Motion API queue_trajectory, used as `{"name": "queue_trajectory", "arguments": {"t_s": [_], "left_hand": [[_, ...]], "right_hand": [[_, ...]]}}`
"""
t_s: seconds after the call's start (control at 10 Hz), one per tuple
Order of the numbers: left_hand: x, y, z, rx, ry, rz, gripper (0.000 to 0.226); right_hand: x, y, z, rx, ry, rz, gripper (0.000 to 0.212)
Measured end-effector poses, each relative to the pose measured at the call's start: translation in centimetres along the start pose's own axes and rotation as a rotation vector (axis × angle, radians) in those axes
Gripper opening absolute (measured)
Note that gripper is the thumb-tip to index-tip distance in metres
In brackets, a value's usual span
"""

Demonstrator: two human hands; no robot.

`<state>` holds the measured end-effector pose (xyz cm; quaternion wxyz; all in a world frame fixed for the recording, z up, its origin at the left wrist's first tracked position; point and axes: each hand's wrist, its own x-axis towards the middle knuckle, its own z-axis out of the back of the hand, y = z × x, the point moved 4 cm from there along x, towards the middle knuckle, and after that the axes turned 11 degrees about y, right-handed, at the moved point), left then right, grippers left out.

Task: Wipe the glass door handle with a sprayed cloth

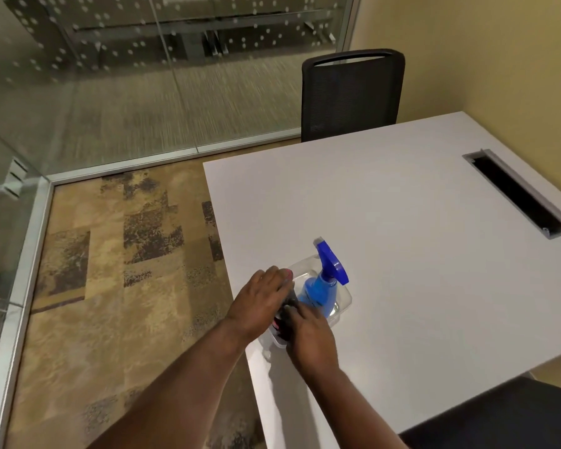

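A clear plastic tub [344,298] sits near the left front corner of the white table [418,222]. A blue spray bottle [321,286] with a blue trigger head lies inside it. Beside the bottle is a dark cloth [289,311], mostly covered by my hands. My left hand [261,301] rests over the tub's left side with its fingers on the cloth. My right hand [311,338] reaches in from the front, fingertips at the cloth; its grip is hidden. The glass door's metal handle [13,178] shows at the far left.
A black mesh chair [352,95] stands at the table's far side, and another dark seat [506,416] is at the near right. A cable slot [518,192] is cut into the table top. Glass walls with aluminium frames enclose the patterned carpet [127,270] on the left.
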<state>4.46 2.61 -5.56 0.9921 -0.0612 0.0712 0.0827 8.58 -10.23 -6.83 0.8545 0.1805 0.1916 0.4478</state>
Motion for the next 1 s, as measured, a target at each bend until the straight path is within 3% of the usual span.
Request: {"name": "queue_trajectory", "arguments": {"t_s": [0.1, 0.2, 0.4, 0.6, 0.7, 1.0], "left_hand": [[0.2, -0.2, -1.5, 0.154, 0.127, -0.095, 0.056], [0.8, 0.0, -2.7, 0.229, 0.251, -0.054, 0.036], [2.1, -0.7, -3.9, 0.375, 0.512, 0.015, 0.049], [1.6, -0.7, -3.0, 0.175, 0.412, 0.062, 0.055], [0.6, -0.2, -1.4, 0.042, 0.325, 0.073, 0.058], [-4.3, 1.5, 3.9, -0.017, 0.197, 0.308, 0.061]], "right_hand": [[0.7, -0.1, -1.1, 0.051, 0.116, 0.034, 0.033], [1.1, -0.4, -1.6, 0.042, 0.2, 0.008, 0.03], [1.1, -0.8, -2.2, -0.039, 0.226, -0.029, 0.034], [1.0, -0.3, -1.5, -0.044, 0.268, -0.001, 0.04], [0.6, 0.3, -0.5, -0.015, 0.212, 0.011, 0.045], [-0.9, 4.3, 4.8, 0.018, 0.045, 0.064, 0.047]]}}
